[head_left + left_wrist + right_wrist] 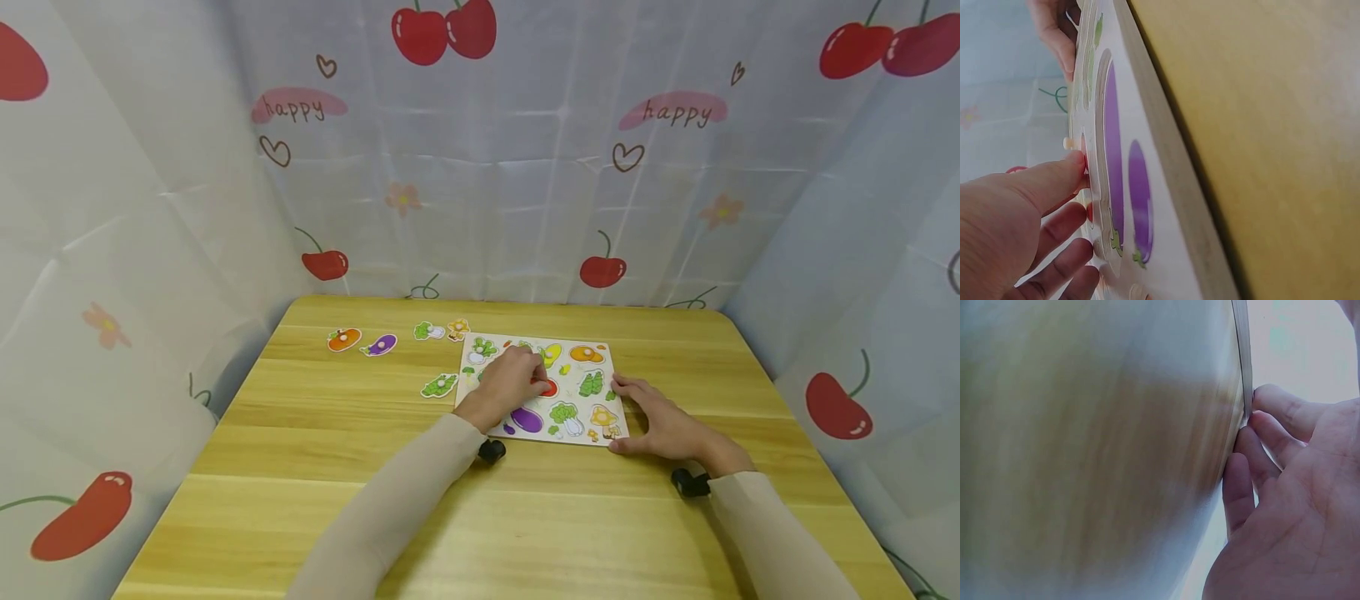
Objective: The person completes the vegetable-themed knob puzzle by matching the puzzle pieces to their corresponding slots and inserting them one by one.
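Observation:
A white wooden puzzle board (540, 435) with pictured vegetables lies on the table. My left hand (508, 385) is over its middle, thumb and fingers closed at a red puzzle piece (551, 388). In the left wrist view, the thumb tip (1074, 157) is right at the red piece, beside a small pale knob (1068, 144); the index fingertip is mostly hidden. My right hand (671, 425) rests against the board's right side, thumb near the front corner and fingers farther back. The right wrist view shows its fingertips (1263, 419) at the board's edge.
Left of the board lie loose pieces: a pumpkin (344, 340), an eggplant (381, 345), a green pea pod (439, 385), a bok choy (428, 331) and a mushroom (458, 330). A cherry-print curtain (480, 225) surrounds the wooden table (525, 517).

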The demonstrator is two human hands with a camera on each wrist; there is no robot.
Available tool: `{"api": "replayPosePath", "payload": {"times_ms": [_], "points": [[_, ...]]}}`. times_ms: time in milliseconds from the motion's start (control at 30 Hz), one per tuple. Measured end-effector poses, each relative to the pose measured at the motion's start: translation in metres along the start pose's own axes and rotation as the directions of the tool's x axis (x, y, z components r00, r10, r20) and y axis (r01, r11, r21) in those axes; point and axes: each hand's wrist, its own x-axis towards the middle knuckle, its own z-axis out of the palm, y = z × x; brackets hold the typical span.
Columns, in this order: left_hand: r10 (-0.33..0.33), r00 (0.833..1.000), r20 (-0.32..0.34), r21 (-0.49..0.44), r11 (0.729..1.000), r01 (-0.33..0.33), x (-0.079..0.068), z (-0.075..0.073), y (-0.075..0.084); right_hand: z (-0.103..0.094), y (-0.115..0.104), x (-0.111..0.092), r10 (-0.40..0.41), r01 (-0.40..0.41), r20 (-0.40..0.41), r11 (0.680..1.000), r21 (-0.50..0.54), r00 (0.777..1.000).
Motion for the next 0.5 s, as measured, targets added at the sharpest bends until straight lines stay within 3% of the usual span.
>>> {"api": "replayPosePath", "payload": {"times_ms": [500], "points": [[0.009, 1.000, -0.015, 0.010, 1.000, -0.009, -0.0019, 0.0017, -0.0010, -0.0003, -0.0014, 0.0005, -0.004, 0.004, 0.002, 1.000, 0.003, 1.000]]}}
